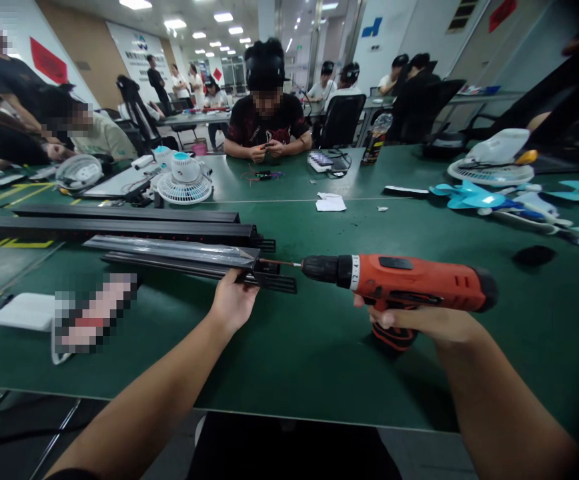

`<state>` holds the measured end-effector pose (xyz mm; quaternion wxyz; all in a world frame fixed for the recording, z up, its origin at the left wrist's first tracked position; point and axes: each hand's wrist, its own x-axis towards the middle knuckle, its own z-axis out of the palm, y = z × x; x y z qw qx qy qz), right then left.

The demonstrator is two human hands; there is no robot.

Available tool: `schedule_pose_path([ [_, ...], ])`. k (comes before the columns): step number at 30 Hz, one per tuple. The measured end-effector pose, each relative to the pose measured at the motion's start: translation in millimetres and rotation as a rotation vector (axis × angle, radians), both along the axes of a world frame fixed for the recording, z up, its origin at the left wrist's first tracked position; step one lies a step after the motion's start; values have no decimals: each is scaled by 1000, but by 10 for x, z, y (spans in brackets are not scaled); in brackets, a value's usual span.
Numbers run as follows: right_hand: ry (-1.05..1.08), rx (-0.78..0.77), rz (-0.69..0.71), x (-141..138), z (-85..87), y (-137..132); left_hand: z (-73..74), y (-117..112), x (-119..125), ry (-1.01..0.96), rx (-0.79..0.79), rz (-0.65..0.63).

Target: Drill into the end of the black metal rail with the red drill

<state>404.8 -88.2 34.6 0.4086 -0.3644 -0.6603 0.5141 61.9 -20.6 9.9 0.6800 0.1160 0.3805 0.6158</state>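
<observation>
Black metal rail [179,257] – long, with a shiny strip along its top – lies across the green table [319,360], its right end near the table's middle. Two more black rails [119,223] lie just behind it, parallel and running off to the left. An orange cordless drill [409,283] is held level just to the right of the rail, its black chuck facing left and its thin bit [279,263] reaching to the rail's end; whether the tip touches cannot be told. The right hand [419,323] is closed around the drill's grip from below. The left hand [232,300] grips the rail's near edge close to that end, fingers curled over it. Farther back, a person [267,120] sits across the table with both hands together. White desk fans [184,180] stand at the back left, and blue fan blades [469,197] lie at the right – well apart from the drill. A small white paper [330,203] lies between them.
</observation>
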Motion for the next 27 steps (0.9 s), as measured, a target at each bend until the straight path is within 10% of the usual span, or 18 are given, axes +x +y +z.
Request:
schedule_pose_path([
  [27, 10, -12, 10, 29, -47, -18, 21, 29, -134, -17, -14, 0],
])
